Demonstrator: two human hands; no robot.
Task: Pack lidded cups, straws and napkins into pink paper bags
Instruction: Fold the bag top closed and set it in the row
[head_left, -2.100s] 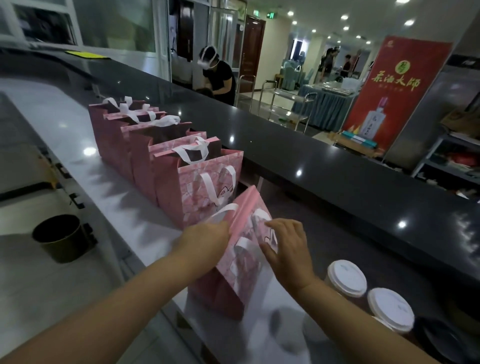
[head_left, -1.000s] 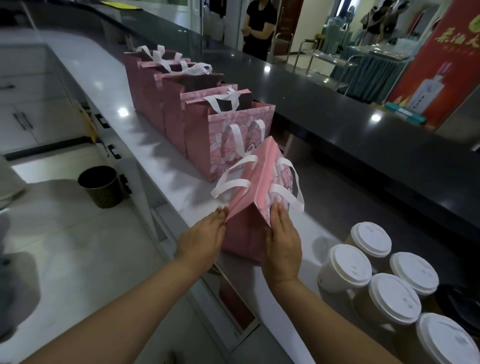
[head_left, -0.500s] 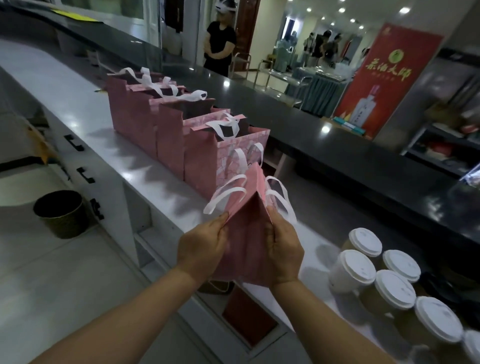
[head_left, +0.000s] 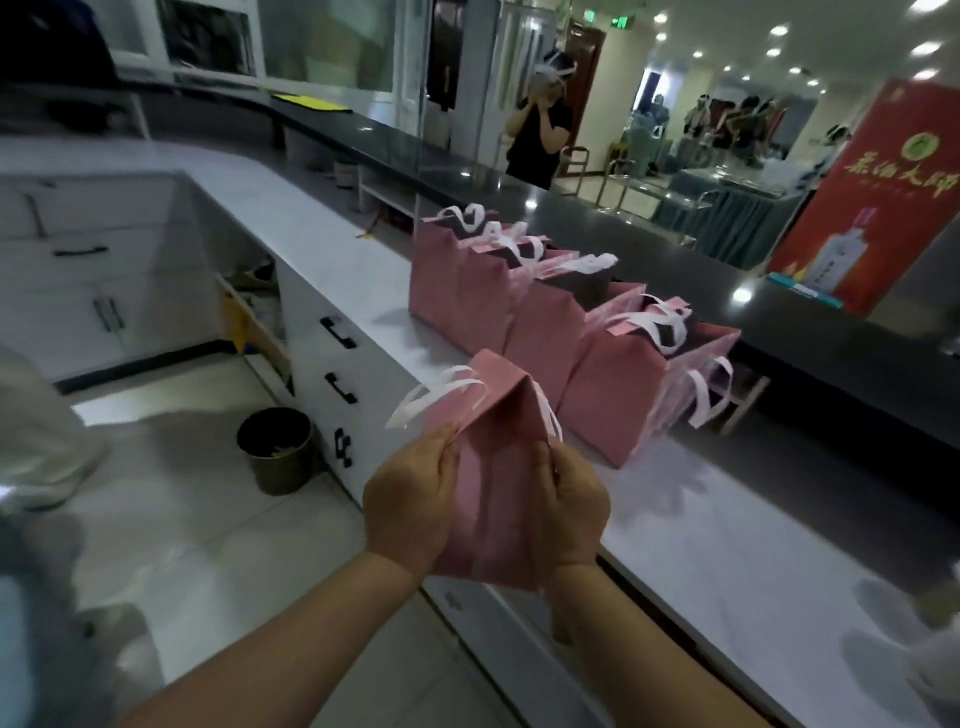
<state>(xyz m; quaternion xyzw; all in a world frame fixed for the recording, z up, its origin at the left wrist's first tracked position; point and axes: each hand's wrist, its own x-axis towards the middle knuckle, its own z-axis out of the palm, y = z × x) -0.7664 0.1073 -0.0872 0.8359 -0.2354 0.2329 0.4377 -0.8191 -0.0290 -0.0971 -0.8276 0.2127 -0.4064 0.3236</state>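
Between left grip (head_left: 410, 504), right grip (head_left: 574, 499): pink bag (head_left: 493, 452).

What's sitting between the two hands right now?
In the head view, only the pink paper bag, part-folded, gripped by the left hand and right hand.

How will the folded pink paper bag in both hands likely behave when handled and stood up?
Probably light: the pink paper bag is held only at its edges by the left hand and right hand. Likely fairly stiff: its panels keep sharp folds, while its white ribbon handles flop. Seemingly empty, it may tip easily on the white counter.
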